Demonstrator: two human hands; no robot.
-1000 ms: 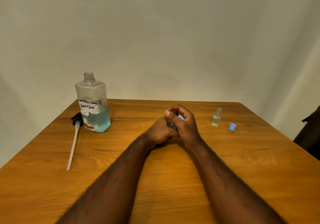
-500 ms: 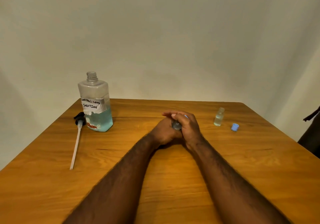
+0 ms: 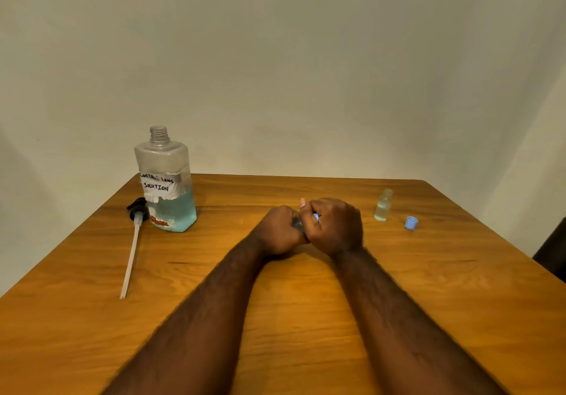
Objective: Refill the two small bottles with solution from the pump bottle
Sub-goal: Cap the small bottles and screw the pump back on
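Note:
Both hands meet at the middle of the wooden table [image 3: 306, 296]. My left hand [image 3: 280, 234] grips a small bottle [image 3: 297, 224], mostly hidden between the hands. My right hand [image 3: 335, 224] is closed over its blue cap [image 3: 315, 217]. The big clear pump bottle [image 3: 167, 180], labelled "contact lens solution", stands open at the back left, about a third full of blue liquid. Its black pump head with long tube [image 3: 133, 241] lies beside it. A second small bottle [image 3: 383, 205] stands uncapped at the right, with its blue cap [image 3: 411, 222] lying next to it.
A plain wall rises right behind the table's far edge. Something dark [image 3: 551, 254] sits past the table's right edge.
My right hand has rotated around the small bottle's cap while the left keeps hold of the bottle. The view shifted slightly; the other objects stay put.

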